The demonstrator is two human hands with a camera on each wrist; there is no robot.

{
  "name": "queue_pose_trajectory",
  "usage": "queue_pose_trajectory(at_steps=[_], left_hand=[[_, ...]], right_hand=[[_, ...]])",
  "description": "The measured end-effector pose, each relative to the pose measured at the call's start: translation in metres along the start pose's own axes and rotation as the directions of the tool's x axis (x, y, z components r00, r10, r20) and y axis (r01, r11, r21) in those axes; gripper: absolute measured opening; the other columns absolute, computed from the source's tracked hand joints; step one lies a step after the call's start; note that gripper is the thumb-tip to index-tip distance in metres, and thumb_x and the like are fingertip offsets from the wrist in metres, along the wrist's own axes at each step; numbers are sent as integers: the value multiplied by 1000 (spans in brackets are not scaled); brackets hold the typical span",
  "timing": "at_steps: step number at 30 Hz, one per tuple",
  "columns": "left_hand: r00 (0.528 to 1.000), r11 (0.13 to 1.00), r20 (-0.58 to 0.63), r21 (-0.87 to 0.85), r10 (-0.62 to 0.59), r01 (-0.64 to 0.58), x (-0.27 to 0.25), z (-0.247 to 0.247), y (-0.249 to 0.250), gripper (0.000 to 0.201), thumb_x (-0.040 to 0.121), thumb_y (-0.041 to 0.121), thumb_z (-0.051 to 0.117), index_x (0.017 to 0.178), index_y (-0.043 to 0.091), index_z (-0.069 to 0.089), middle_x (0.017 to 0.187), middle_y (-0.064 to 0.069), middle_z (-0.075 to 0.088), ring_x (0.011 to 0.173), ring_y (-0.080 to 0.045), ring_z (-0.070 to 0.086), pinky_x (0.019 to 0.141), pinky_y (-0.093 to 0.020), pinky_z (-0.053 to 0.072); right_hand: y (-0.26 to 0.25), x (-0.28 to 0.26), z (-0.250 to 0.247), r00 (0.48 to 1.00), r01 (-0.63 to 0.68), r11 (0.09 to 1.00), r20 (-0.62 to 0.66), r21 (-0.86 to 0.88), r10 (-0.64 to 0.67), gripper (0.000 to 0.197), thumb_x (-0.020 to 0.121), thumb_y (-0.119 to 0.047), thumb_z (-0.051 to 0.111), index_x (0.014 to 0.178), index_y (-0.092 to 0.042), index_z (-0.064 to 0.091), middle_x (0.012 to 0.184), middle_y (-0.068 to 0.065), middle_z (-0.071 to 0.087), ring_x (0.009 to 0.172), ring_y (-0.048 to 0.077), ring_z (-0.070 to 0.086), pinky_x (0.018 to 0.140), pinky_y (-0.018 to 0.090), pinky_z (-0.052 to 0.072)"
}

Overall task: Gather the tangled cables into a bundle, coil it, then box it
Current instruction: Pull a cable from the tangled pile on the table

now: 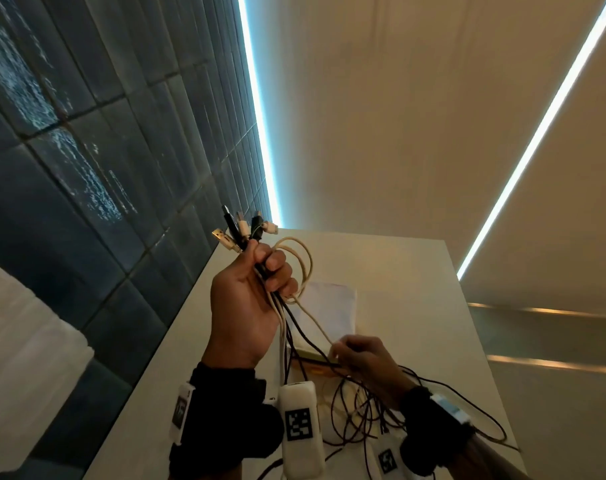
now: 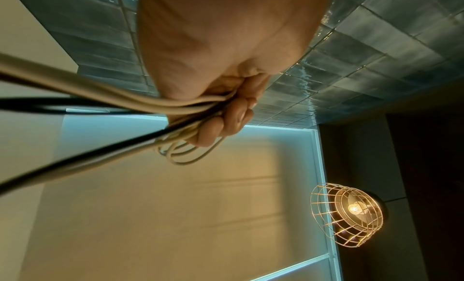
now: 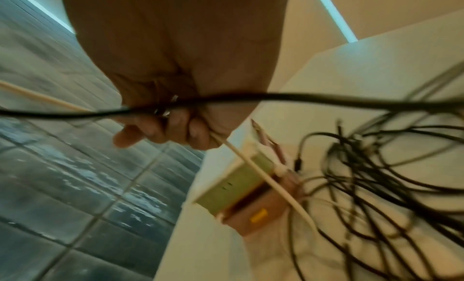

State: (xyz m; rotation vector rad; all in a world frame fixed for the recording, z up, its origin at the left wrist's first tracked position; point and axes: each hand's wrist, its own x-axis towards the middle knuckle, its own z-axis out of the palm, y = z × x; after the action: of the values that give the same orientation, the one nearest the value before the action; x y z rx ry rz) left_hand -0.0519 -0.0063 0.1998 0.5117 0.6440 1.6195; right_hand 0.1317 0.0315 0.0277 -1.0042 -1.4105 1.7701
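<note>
My left hand [image 1: 260, 271] is raised above the white table [image 1: 415, 306] and grips a bundle of black and cream cables [image 1: 280, 306], their plug ends [image 1: 242, 228] fanning out above the fist. A cream loop [image 1: 299, 261] hangs beside the fingers [image 2: 226, 124]. Lower down, my right hand [image 1: 350, 355] pinches a cream cable [image 3: 251, 162], and a black cable [image 3: 301, 98] runs across the palm. Loose dark cables [image 1: 381, 410] lie tangled on the table below. The box [image 3: 231, 188], with a white top and green and brown sides, sits on the table behind the hands.
A dark tiled wall [image 1: 86, 168] borders the table on the left. Light strips [image 1: 260, 109] run along the ceiling, and a caged lamp [image 2: 349, 217] hangs nearby. Wrist cameras with square markers [image 1: 298, 427] sit at both wrists.
</note>
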Motion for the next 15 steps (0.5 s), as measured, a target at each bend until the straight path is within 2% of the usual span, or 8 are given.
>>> queue_pose_trajectory(at_steps=[2,4,6,10,13,15], left_hand=[[1000,999,-1,35,26,-26,-1,-2,3,31,99,28,35,71,20,43,66,4,42,52,-9,29,51,-24,28],[999,998,4,52,43,-43,-2,-2,6,31,99,27,34,71,20,43,66,4,43,52,-9,29,52,-24,26],[998,995,17,68,67,-68,-2,-1,11,32,100,27,33,71,20,43,67,5,44,52,-9,28,53,-24,24],[994,987,5,116,111,-110,-3,-3,13,35,101,27,32,69,21,45,66,5,44,51,-8,29,52,-24,26],[992,982,-58,161,108,-97,-1,-9,8,32,101,27,34,71,20,43,64,5,44,50,-8,30,50,-23,29],[989,980,-112,185,96,-74,2,-12,5,31,101,27,34,72,19,42,63,5,44,49,-8,31,49,-23,29]], right_hand=[[24,1,-2,999,-40,999,-18,34,41,22,91,-24,63,75,-12,69,78,12,56,73,22,47,68,30,38],[40,1,0,998,-48,999,-34,-7,48,24,94,-21,60,72,-14,68,72,11,50,65,19,41,61,27,32],[52,1,2,997,-37,991,-77,-131,27,27,95,-15,58,69,-15,67,63,2,47,57,11,40,54,21,31],[85,6,-8,991,-96,942,-124,-323,59,30,90,-17,60,60,-22,61,54,-9,46,52,8,41,58,32,32],[74,17,-10,976,-148,903,-205,-403,68,36,88,-15,62,53,-24,60,48,-11,50,50,3,44,59,32,37],[40,23,-5,964,-125,938,-264,-323,37,29,88,-12,63,60,-17,65,48,-8,52,46,5,44,51,26,38]])
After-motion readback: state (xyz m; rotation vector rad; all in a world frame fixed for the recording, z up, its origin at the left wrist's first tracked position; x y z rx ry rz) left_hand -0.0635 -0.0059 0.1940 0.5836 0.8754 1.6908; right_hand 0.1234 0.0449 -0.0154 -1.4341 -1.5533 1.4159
